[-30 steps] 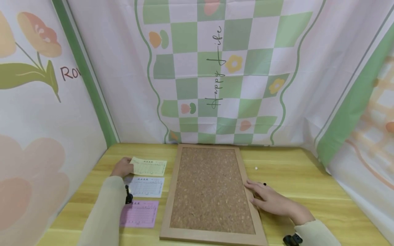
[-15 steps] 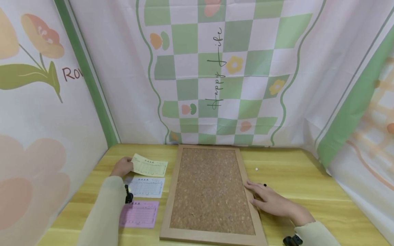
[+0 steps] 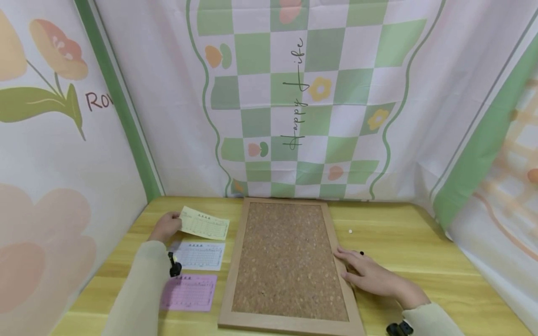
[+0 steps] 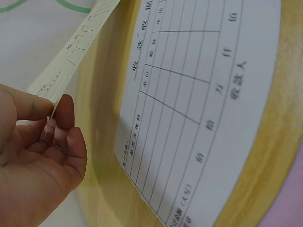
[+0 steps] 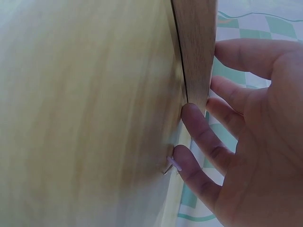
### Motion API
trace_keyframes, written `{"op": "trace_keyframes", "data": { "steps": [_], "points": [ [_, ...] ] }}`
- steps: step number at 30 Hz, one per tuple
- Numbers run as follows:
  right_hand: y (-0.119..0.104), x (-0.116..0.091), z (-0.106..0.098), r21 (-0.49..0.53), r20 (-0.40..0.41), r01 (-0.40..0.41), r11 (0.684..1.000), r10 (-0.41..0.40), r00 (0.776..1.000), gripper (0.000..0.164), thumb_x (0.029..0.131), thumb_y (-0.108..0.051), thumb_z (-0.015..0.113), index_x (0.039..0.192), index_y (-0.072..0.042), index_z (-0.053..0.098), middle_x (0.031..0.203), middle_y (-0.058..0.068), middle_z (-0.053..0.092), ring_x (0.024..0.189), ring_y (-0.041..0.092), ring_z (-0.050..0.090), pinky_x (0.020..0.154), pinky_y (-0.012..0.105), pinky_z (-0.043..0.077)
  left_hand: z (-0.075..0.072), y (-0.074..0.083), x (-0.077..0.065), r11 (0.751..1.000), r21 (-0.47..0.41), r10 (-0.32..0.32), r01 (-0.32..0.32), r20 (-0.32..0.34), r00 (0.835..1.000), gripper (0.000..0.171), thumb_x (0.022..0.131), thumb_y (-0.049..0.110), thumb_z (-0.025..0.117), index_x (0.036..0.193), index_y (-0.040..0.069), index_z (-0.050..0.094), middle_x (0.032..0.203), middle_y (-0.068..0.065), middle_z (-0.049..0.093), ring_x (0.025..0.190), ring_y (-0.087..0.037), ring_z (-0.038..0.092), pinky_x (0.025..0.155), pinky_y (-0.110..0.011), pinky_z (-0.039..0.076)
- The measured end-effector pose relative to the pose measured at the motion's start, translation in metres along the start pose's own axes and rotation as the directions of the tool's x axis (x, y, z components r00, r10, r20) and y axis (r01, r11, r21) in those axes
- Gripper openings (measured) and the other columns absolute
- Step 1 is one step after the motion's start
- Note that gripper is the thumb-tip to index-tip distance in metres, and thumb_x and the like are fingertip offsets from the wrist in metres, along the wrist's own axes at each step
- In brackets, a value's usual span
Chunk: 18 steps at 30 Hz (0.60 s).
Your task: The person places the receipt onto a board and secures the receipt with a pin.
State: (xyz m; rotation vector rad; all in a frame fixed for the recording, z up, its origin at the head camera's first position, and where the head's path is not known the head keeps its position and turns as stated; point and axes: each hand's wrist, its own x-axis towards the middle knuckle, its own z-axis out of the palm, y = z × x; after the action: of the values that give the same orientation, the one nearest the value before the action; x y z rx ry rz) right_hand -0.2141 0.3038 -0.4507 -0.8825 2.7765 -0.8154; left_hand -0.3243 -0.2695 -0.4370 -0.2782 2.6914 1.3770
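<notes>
In the head view my left hand (image 3: 166, 227) pinches the left end of a yellow printed receipt slip (image 3: 205, 223), whose left end is tilted up. The left wrist view shows thumb and forefinger on the corner of that slip (image 4: 78, 45). Just below lies a white-blue receipt slip (image 3: 199, 255), with a pink one (image 3: 189, 293) nearer the front. A wood-framed corkboard (image 3: 290, 261) lies in the middle of the table. My right hand (image 3: 370, 273) rests extended fingers on its right frame edge, holding nothing. By those fingertips a pale-headed thumbtack (image 5: 174, 163) shows in the right wrist view.
On the wooden table (image 3: 403, 224), a small white dot-like item (image 3: 350, 231) and a small black one (image 3: 362, 253) lie right of the board. A printed curtain (image 3: 294, 116) hangs along the back edge, with more cloth at both sides.
The left end of the yellow slip has risen and tilted upward in my left hand, which has shifted slightly left. My right hand stays on the frame.
</notes>
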Motion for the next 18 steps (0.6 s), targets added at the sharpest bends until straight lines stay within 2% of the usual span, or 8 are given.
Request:
{"op": "trace_keyframes", "data": {
  "steps": [3, 8, 18],
  "points": [
    [-0.001, 0.000, 0.000, -0.017, 0.004, -0.013, 1.000, 0.013, 1.000, 0.060, 0.104, -0.038, 0.054, 0.151, -0.002, 0.042, 0.154, 0.023, 0.036, 0.136, 0.046, 0.036, 0.100, 0.065, 0.035, -0.001, -0.001, 0.000, 1.000, -0.011, 0.021, -0.021, -0.002, 1.000, 0.060, 0.094, 0.009, 0.037, 0.149, -0.014, 0.028, 0.149, -0.034, 0.032, 0.135, -0.049, 0.034, 0.110, -0.060, 0.027],
    [-0.006, 0.001, -0.004, 0.008, 0.013, 0.010, 1.000, -0.010, 1.000, 0.059, 0.104, -0.032, 0.055, 0.149, 0.003, 0.042, 0.152, 0.029, 0.035, 0.134, 0.052, 0.035, 0.098, 0.069, 0.033, -0.003, -0.001, -0.001, 0.998, -0.040, 0.041, -0.042, -0.007, 0.999, 0.058, 0.096, 0.009, 0.037, 0.149, -0.014, 0.028, 0.148, -0.034, 0.034, 0.134, -0.049, 0.035, 0.110, -0.060, 0.028],
    [-0.009, 0.002, -0.006, -0.009, 0.027, 0.004, 1.000, -0.004, 1.000, 0.058, 0.104, -0.031, 0.056, 0.149, 0.002, 0.042, 0.153, 0.028, 0.036, 0.135, 0.050, 0.036, 0.098, 0.067, 0.034, -0.006, 0.006, -0.007, 0.998, -0.060, 0.026, -0.026, -0.005, 1.000, 0.061, 0.098, 0.013, 0.037, 0.151, -0.012, 0.023, 0.153, -0.034, 0.028, 0.139, -0.049, 0.029, 0.112, -0.060, 0.025]
  ]
}}
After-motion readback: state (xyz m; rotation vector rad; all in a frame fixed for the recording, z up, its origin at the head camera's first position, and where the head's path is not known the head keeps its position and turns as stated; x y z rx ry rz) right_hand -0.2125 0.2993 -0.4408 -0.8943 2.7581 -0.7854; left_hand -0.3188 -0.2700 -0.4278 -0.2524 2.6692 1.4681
